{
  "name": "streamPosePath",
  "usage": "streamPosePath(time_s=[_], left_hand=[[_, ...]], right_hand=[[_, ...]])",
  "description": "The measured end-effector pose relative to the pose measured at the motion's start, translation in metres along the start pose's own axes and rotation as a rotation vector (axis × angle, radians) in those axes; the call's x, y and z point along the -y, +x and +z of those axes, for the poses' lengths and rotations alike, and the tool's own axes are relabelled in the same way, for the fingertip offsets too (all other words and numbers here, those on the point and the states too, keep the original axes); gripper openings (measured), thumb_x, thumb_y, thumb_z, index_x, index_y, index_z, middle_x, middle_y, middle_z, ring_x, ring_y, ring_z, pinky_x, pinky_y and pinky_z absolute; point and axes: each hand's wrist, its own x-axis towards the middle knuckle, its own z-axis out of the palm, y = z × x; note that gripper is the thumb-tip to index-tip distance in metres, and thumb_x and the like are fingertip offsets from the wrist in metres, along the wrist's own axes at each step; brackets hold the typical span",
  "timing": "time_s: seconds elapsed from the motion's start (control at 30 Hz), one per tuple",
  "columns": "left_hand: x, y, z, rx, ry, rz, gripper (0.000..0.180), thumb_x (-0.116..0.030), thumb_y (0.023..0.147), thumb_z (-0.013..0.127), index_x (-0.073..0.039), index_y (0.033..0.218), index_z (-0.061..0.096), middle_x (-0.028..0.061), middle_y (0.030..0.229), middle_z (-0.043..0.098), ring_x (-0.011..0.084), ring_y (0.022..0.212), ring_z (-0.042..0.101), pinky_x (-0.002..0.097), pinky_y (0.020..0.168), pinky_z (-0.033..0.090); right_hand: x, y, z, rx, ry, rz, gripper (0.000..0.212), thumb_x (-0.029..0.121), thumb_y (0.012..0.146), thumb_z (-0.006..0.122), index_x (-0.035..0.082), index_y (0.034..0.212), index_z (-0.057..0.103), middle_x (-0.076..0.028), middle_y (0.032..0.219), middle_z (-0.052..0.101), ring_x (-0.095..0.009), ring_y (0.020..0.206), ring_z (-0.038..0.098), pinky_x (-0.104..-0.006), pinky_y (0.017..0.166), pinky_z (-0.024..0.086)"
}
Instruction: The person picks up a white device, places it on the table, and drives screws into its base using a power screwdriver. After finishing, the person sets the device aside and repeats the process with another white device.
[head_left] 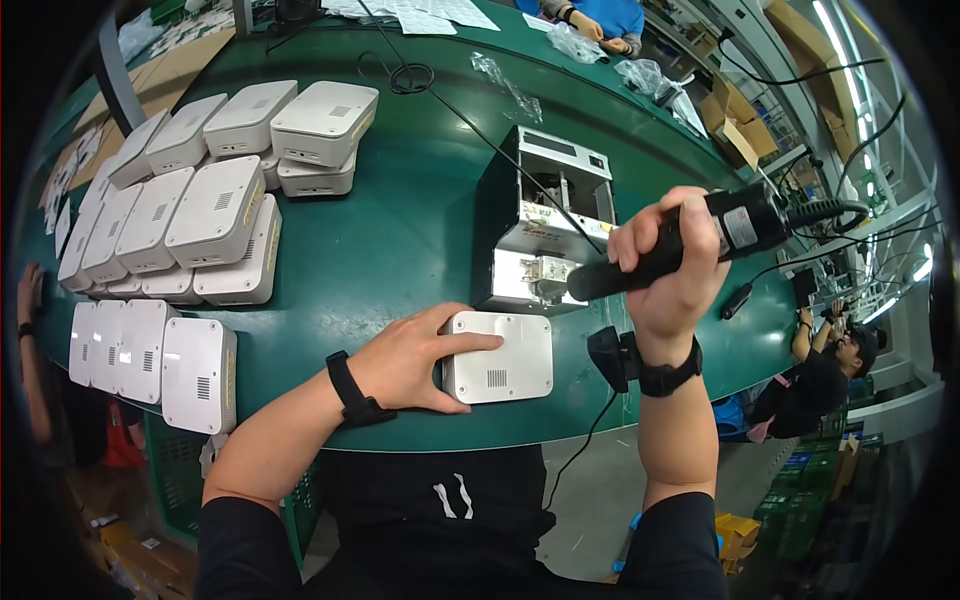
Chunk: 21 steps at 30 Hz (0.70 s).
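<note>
My right hand is wrapped round a black corded electric screwdriver. Its nose points left and down, close to the front of a black-and-silver screw feeder; I cannot make out whether it touches. A white plastic box with a vent grille and corner holes lies flat at the table's near edge, just below the feeder. My left hand grips the box from its left side, one finger stretched over the top and the thumb at the near corner. Both wrists wear black bands.
Stacks of similar white boxes fill the left of the green table, with a row along its near edge. A black cable crosses above the feeder. Co-workers sit at the far side and right.
</note>
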Motion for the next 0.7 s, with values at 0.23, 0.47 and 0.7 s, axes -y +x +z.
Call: streamPosePath(time_s=[0.23, 0.47, 0.7], left_hand=[[0.004, -0.002, 0.001, -0.015, -0.038, -0.007, 0.075, -0.028, 0.062, 0.088, -0.027, 0.131, 0.059, 0.0154, 0.132, 0.050, 0.0356, 0.114, 0.057, 0.0428, 0.094, 0.051], [0.010, -0.002, 0.006, -0.032, -0.038, 0.010, 0.075, -0.028, 0.062, 0.088, -0.026, 0.131, 0.060, 0.0172, 0.131, 0.051, 0.0357, 0.115, 0.057, 0.0431, 0.094, 0.050], [0.007, -0.004, 0.006, -0.056, 0.015, -0.005, 0.077, -0.032, 0.058, 0.089, -0.025, 0.129, 0.062, 0.0227, 0.126, 0.055, 0.0380, 0.111, 0.059, 0.0418, 0.094, 0.051]], right_hand=[[0.039, -0.056, 0.030, 0.188, 0.217, 0.125, 0.037, 0.043, 0.093, 0.051, 0.007, 0.098, 0.044, -0.005, 0.062, 0.049, -0.016, 0.046, 0.046, -0.0338, 0.052, 0.043], [0.055, -0.082, 0.058, 0.255, 0.122, 0.201, 0.048, 0.050, 0.085, 0.064, 0.010, 0.097, 0.042, -0.004, 0.063, 0.051, -0.017, 0.048, 0.049, -0.0339, 0.054, 0.045], [0.041, -0.091, 0.064, 0.298, 0.068, 0.280, 0.050, 0.048, 0.082, 0.071, 0.010, 0.095, 0.041, -0.005, 0.064, 0.052, -0.017, 0.050, 0.051, -0.0341, 0.055, 0.045]])
